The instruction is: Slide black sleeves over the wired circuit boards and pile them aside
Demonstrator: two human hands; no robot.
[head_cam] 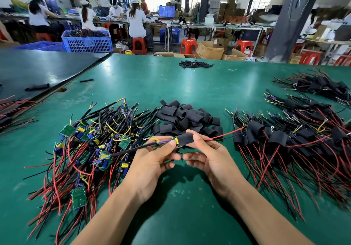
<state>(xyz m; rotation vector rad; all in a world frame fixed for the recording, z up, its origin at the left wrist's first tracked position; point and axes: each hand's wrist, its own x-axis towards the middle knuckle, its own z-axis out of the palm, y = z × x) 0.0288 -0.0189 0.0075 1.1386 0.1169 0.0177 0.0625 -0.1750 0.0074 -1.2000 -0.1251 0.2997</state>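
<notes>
Item: black sleeve [185,139], nearly covering wired circuit board [176,140], held just above green counter [171,206]. Left hand [152,161] pinches board's wire end; right hand [210,155] pinches sleeve. Judged light; sleeve soft, limp; board stiff, joints fragile. Grip board edge, not wires.

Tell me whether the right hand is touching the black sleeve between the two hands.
Touching. The head view shows the right hand pinching the black sleeve, index finger on top, while the left hand holds the wired circuit board.
</notes>
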